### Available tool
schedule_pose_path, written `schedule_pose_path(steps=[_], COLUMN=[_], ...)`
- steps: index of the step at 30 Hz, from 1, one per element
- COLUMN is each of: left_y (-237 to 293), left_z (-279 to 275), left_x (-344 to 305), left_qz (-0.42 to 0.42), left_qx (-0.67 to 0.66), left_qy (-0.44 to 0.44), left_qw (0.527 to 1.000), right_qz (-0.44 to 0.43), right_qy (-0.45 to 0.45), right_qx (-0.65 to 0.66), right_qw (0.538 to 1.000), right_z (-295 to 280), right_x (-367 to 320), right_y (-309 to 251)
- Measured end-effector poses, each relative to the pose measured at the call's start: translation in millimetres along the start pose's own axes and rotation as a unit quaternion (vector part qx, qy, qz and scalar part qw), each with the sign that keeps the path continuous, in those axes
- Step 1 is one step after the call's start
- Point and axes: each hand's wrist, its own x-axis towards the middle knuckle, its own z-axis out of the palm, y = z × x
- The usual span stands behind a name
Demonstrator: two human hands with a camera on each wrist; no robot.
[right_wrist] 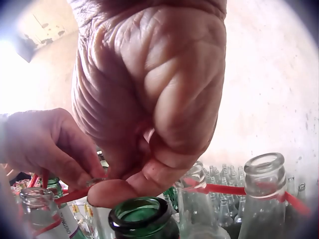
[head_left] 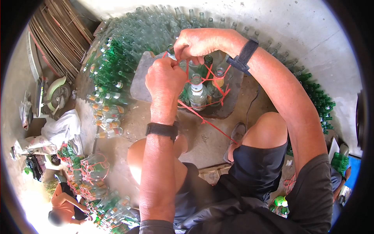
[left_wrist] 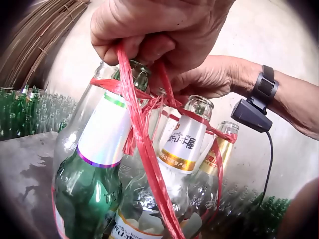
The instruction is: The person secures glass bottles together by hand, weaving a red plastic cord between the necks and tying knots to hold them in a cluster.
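Several glass bottles stand bundled together, with red plastic twine (left_wrist: 145,144) wound around and across their necks. My left hand (head_left: 165,78) pinches the twine beside the neck of a green bottle (left_wrist: 89,191) with a silvery neck label. Close by, my right hand (head_left: 200,43) bends over the bundle with curled fingers and holds the twine between the necks; its fingertips are partly hidden. A clear bottle (head_left: 197,93) with a white neck label fronts the bundle. In the right wrist view, a green bottle mouth (right_wrist: 141,219) sits just below my right fingers.
The bundle stands on a grey slab (head_left: 141,84). A loose twine end runs toward my sandalled foot (head_left: 233,142). Clear bottles (head_left: 156,29) and green bottles (head_left: 117,60) crowd the floor along the wall. Tied bundles (head_left: 93,167) stand at left, near another person (head_left: 68,202).
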Motion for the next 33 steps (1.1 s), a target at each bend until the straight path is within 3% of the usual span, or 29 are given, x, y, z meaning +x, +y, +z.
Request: schedule_pose_path(steps=[7,15,19,28,30,33], left_y=[0.7,3.3,0.9,-8.6,-10.5,-16.4], left_z=[-4.5,-1.8,-1.6,-16.2,-21.5,-25.0], left_x=[2.3,3.8,4.2,-14.9,-25.5,-36.8], left_qz=[-0.011,-0.017,-0.011,0.055,0.129,0.139], left_qx=[-0.033,0.087,0.080,0.039,0.005,-0.046], left_qy=[-0.026,-0.047,-0.050,-0.049,0.008,0.003], left_qw=[0.999,0.995,0.995,0.997,0.992,0.989], right_qz=[0.006,0.056,0.049,0.028,0.018,0.016], right_qy=[0.002,0.009,0.017,0.031,0.035,0.054], right_qx=[0.015,-0.038,-0.024,-0.055,-0.065,-0.118], right_qw=[1.000,0.998,0.998,0.998,0.997,0.991], right_z=[-0.1,14.0,14.7,20.0,23.0,29.3], right_x=[-1.6,3.4,3.5,-3.4,-7.3,-13.7], right_y=[0.4,-6.0,0.1,0.4,-1.4,2.8])
